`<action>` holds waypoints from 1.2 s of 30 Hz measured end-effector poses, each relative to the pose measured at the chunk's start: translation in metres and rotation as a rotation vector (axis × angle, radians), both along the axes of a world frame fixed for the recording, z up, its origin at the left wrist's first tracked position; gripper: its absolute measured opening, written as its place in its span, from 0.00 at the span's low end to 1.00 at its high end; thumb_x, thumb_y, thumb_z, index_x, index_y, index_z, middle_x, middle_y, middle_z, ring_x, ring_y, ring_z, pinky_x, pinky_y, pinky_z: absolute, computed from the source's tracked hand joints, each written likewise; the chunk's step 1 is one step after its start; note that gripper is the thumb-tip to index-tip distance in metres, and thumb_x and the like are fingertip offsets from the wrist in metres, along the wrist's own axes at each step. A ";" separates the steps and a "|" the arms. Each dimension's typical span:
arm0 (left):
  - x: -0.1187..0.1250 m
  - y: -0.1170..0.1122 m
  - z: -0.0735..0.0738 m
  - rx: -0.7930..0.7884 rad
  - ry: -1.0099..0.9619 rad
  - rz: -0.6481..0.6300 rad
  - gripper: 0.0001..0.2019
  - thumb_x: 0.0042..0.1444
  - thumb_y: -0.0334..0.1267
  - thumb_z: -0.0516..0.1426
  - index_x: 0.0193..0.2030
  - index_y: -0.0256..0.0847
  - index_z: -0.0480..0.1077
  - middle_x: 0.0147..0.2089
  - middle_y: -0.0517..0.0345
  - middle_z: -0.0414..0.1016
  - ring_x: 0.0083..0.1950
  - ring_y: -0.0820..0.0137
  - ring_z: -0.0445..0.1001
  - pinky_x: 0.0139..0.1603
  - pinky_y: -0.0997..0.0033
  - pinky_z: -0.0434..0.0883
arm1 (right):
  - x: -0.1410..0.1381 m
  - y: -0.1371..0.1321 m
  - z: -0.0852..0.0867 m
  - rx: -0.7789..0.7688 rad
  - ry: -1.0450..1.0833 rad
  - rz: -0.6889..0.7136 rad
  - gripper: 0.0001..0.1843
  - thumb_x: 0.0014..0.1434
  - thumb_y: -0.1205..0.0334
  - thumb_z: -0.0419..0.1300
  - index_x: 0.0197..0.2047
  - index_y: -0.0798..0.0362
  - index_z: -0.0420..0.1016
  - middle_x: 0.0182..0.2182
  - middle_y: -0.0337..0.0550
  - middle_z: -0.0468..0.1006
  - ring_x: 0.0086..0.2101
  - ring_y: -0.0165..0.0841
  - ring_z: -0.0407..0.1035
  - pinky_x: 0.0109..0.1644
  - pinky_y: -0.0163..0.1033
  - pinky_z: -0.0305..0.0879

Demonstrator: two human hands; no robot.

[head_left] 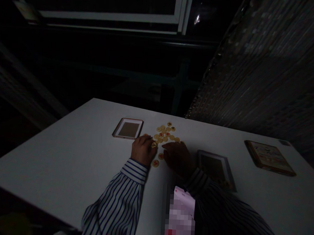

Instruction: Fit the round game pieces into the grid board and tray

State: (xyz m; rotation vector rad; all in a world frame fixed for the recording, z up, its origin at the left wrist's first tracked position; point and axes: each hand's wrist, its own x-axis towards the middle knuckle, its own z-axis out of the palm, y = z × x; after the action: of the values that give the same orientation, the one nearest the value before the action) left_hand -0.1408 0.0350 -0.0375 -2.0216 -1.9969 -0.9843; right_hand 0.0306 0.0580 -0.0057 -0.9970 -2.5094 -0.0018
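Observation:
Several round yellow game pieces [166,133] with red marks lie in a loose cluster on a white table [73,162]. My left hand [143,149] rests at the cluster's near left edge, fingers curled down onto a piece [154,144]. My right hand [176,156] lies in shadow just right of it, fingers bent over the pieces; what it holds is hidden. Two more pieces [156,163] lie between the hands. Both arms wear striped sleeves.
A shallow brown-bottomed box tray [128,128] sits left of the pieces. A second tray [216,168] lies by my right wrist. A flat printed box lid [269,157] rests at far right. A dark window and a patterned curtain stand behind the table.

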 end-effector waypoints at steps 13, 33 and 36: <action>0.007 -0.006 0.016 0.169 -0.142 -0.089 0.10 0.48 0.39 0.57 0.37 0.38 0.71 0.38 0.52 0.75 0.44 0.64 0.70 0.47 0.61 0.66 | 0.001 0.004 0.011 0.001 0.035 -0.044 0.13 0.54 0.66 0.50 0.41 0.53 0.71 0.37 0.45 0.75 0.38 0.34 0.65 0.41 0.39 0.56; 0.051 -0.024 0.040 0.142 -0.390 -0.214 0.11 0.48 0.40 0.58 0.39 0.39 0.71 0.37 0.53 0.74 0.41 0.67 0.71 0.45 0.64 0.69 | 0.067 -0.009 0.052 0.041 0.195 -0.177 0.12 0.55 0.65 0.50 0.40 0.55 0.72 0.38 0.45 0.76 0.39 0.34 0.67 0.43 0.39 0.59; 0.061 -0.025 0.042 0.139 -0.377 -0.233 0.11 0.47 0.39 0.58 0.39 0.39 0.71 0.36 0.53 0.74 0.41 0.66 0.71 0.44 0.63 0.69 | 0.080 -0.011 0.055 0.016 0.209 -0.204 0.13 0.55 0.65 0.50 0.41 0.55 0.72 0.39 0.46 0.76 0.39 0.35 0.67 0.44 0.40 0.59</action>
State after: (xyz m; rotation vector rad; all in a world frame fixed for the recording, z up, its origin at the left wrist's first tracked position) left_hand -0.0796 0.0099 0.0044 -2.1541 -1.8090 -1.6109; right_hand 0.1102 0.0470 0.0491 -1.1785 -2.2085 0.0188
